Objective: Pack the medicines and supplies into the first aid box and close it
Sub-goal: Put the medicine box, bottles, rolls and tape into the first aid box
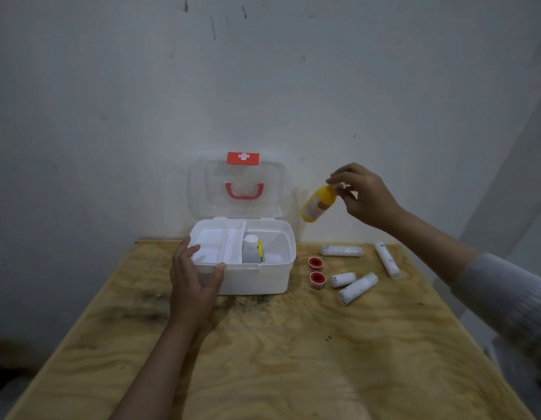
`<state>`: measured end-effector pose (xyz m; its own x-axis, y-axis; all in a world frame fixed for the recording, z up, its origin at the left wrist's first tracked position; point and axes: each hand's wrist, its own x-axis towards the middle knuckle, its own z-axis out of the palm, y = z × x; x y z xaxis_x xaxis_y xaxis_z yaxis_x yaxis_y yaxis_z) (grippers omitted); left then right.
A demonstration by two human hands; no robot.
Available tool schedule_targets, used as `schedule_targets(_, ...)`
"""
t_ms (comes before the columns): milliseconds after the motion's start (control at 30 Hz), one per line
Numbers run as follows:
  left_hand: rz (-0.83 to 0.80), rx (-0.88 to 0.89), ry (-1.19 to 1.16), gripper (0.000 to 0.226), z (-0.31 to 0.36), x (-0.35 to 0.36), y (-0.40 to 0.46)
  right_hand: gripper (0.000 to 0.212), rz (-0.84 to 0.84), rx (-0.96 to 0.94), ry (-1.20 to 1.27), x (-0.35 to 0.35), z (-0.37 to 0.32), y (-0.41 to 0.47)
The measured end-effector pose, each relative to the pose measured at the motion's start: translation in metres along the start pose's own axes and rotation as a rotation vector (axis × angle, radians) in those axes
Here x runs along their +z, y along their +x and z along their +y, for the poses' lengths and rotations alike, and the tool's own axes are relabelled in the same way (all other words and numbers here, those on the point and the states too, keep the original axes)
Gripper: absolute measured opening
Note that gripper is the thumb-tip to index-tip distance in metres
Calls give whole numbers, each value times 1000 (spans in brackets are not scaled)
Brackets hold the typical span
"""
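Now the right hand (pixel 364 197) has the yellow bottle (pixel 318 204) up in the air, grip pinched around its cap end, and the bottle hangs tilted, base swinging down and to the left toward the first aid box (pixel 257 277). That is the line that matters: the box's open right compartment (pixel 278 245) sits below and to the left of the bottle's base, so the carry looks like a short drop across the right wall. The bottle's long axis already slants that way.

The left hand (pixel 192 281) is clamped on the box's near-left corner, thumb on the front rim, fingers over the inner tray (pixel 213 247), steadying it.

Room is tight, I'd say. A white cup-like container (pixel 251 248) with something yellow beside it already stands against the tray divider, leaving free space only toward the right wall. The clear lid (pixel 237 189) stands upright behind, out of the path.

On the bench (pixel 278 359), well right of the box, wait two red tape rolls (pixel 316 271) and four white bandage rolls (pixel 357 287), all unpacked.
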<state>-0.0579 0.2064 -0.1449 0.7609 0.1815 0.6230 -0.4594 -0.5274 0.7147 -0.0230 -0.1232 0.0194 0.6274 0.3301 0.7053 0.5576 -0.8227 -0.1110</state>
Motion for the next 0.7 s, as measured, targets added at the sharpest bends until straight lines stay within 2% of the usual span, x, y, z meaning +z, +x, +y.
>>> schedule_targets(267,-7,-3,19,58,-1,-1,0,17,-23,114,277,18,-50,5)
schedule_targets(400,-12,-8,26,56,-1,-1,1,19,-144,183,313,31,-65,2)
schedule_targets(567,-11,-5,36,59,-1,0,1,22,-354,150,333,48,-80,-10)
schedule_targets(700,-14,1,35,61,-1,-1,1,21,-433,153,347,61,-85,-25)
